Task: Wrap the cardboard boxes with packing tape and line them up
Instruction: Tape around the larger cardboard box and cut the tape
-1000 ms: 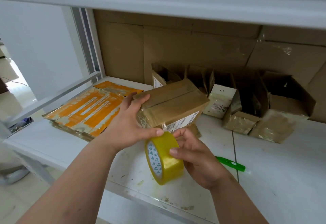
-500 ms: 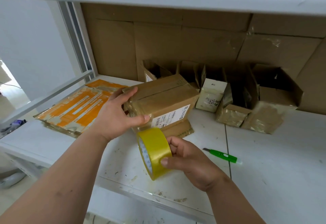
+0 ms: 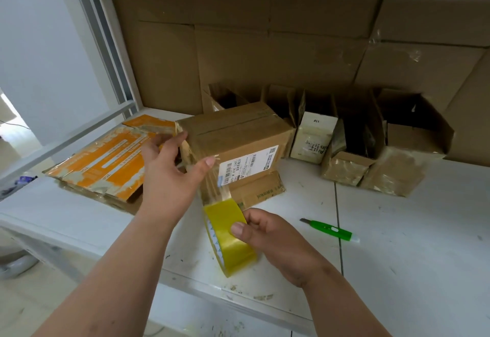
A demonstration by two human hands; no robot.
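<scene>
On the white shelf [image 3: 397,230], left of centre, the left hand [image 3: 169,177] is spread open, thumb pinning the tape's loose end to the cardboard box [image 3: 238,135], which looks stiff and light, best steadied at its corner. To its right, the right hand [image 3: 278,241] grips the yellow tape roll [image 3: 228,233], now drawn further back, a clear strip stretched between them.
</scene>
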